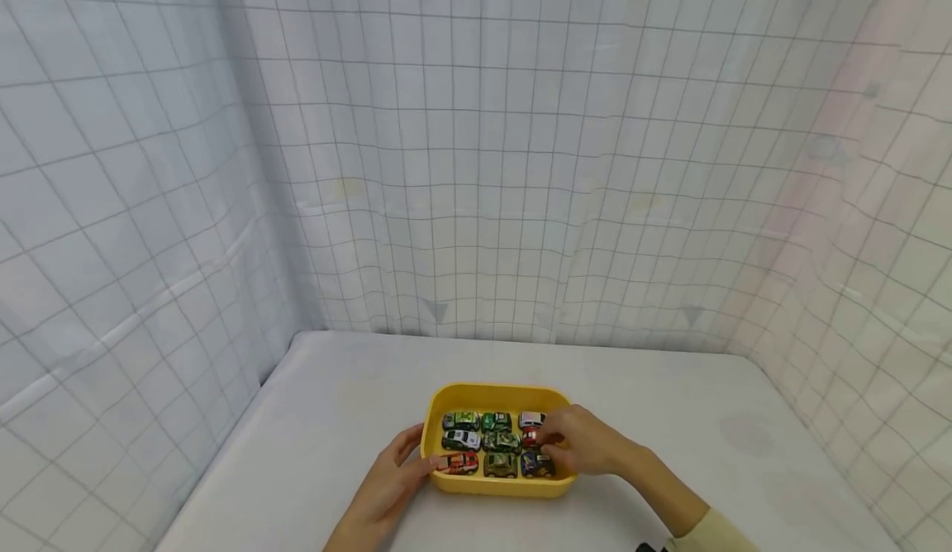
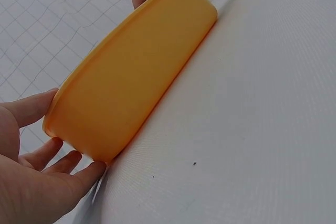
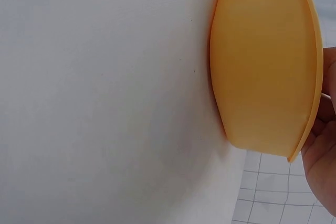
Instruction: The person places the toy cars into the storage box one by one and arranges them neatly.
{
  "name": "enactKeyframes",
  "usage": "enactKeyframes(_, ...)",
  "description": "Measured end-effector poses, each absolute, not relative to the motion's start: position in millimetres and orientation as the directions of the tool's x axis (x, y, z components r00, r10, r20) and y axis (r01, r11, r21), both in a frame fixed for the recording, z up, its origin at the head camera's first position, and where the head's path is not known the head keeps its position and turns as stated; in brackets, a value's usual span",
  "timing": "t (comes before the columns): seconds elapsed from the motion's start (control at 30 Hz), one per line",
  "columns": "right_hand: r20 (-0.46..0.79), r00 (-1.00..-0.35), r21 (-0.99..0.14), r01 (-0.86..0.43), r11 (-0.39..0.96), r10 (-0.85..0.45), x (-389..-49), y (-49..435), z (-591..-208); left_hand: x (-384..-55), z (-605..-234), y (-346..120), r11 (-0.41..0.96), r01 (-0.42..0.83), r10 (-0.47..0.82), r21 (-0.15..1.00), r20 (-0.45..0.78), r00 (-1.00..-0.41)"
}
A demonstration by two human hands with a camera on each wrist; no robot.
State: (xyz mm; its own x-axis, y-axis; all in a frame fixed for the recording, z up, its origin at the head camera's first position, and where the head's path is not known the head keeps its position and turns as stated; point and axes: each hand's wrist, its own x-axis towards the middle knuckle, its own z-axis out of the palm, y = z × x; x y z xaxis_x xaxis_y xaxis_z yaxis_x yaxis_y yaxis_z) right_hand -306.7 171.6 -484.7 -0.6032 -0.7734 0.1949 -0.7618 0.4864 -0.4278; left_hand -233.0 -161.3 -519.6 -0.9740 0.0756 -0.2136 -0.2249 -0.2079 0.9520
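Observation:
A yellow tray (image 1: 498, 487) on the white table holds several small toy cars in rows. My left hand (image 1: 394, 476) grips the tray's left end, thumb at the rim and fingers against the outer wall, as the left wrist view also shows for the hand (image 2: 42, 166). My right hand (image 1: 583, 440) reaches over the right rim and its curled fingers pinch a red toy car (image 1: 530, 437), partly covered by them. A pink-and-white car (image 1: 531, 420) lies behind it and a dark blue car (image 1: 537, 464) in front. The right wrist view shows the tray's outer wall (image 3: 262, 66), hiding the fingertips.
Other cars in the tray include a green-and-white one (image 1: 461, 440), an orange-red one (image 1: 458, 463) and a camouflage one (image 1: 501, 465). White gridded curtains (image 1: 483, 164) enclose the back and sides of the table (image 1: 357, 395).

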Motion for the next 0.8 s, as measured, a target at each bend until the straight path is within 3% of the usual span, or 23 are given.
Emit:
enactKeyframes(0.33, 0.258, -0.577, -0.464, -0.778, 0.424, -0.775, -306.9, 175.2, -479.3, -235.3, -521.1, -159.9, -0.199, -0.214, 0.063, 0.956, -0.206, -0.977)
enactKeyframes(0.5, 0.234, -0.604, -0.461, -0.759, 0.46, -0.762, -308.4, 178.7, -476.3, -235.7, -521.2, -161.6, -0.207, -0.203, 0.049, 0.957, -0.197, -0.979)
enactKeyframes(0.8, 0.254, -0.682, -0.502, -0.699, 0.509, -0.686, -308.2, 196.5, -463.5, -245.8, -508.6, -178.4, 0.017, -0.137, -0.1, 0.99, -0.135, -0.986)
